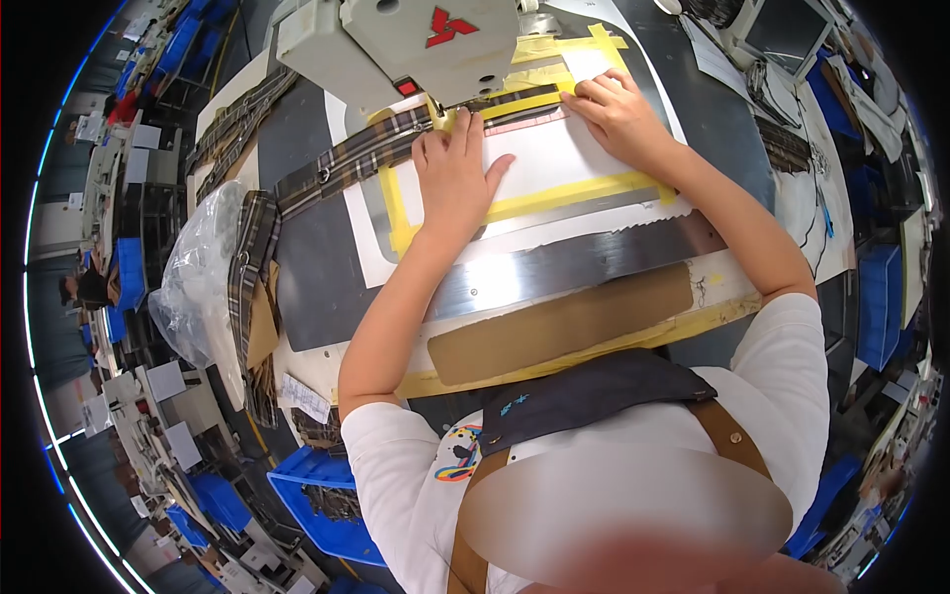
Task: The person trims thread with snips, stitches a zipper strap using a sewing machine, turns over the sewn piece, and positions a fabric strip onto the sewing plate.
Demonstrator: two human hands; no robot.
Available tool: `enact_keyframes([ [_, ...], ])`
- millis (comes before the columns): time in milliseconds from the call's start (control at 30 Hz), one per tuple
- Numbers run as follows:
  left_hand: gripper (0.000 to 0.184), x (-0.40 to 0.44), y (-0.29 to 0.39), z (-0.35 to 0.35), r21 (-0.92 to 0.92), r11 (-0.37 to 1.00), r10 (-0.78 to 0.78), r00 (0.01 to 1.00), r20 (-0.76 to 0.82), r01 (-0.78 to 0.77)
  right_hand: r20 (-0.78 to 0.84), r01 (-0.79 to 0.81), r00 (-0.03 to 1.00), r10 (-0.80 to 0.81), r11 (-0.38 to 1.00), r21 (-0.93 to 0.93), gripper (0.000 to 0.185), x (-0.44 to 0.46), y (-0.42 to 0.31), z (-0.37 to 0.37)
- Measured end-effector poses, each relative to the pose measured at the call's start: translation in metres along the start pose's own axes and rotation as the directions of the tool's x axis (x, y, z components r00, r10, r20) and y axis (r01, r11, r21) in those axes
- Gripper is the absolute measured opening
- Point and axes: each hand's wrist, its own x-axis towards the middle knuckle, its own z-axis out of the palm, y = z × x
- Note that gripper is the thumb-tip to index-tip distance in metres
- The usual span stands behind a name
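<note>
As a plaid strap (341,166) runs beneath a sewing machine (426,54), the left hand (453,183) lies flat, thumb spread, fingertips over the fabric; the right hand (621,119) curls its fingers at a yellow strip (534,97), its grip impossible to tell, above a white sheet (539,158) on the table (312,297).
</note>
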Motion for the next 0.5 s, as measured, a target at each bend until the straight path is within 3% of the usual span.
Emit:
enact_keyframes([
  [167, 0.063, 0.005, 0.009, 0.001, -0.016, 1.000, 0.016, 1.000, 0.010, -0.015, -0.040, -0.032, 0.999, 0.034, 0.999, 0.041, 0.023, -0.005, 0.008, -0.009],
  [267, 0.062, 0.005, 0.007, 0.000, 0.021, 0.999, 0.028, 0.999, 0.015, -0.028, 0.126, -0.084, 0.988, 0.089, 0.995, -0.049, 0.026, 0.003, -0.002, -0.009],
  [500, 0.058, 0.007, 0.005, -0.003, 0.057, 0.997, 0.046, 0.999, 0.016, -0.047, -0.023, -0.100, 0.994, 0.111, 0.952, 0.288, 0.029, 0.041, -0.037, 0.022],
])
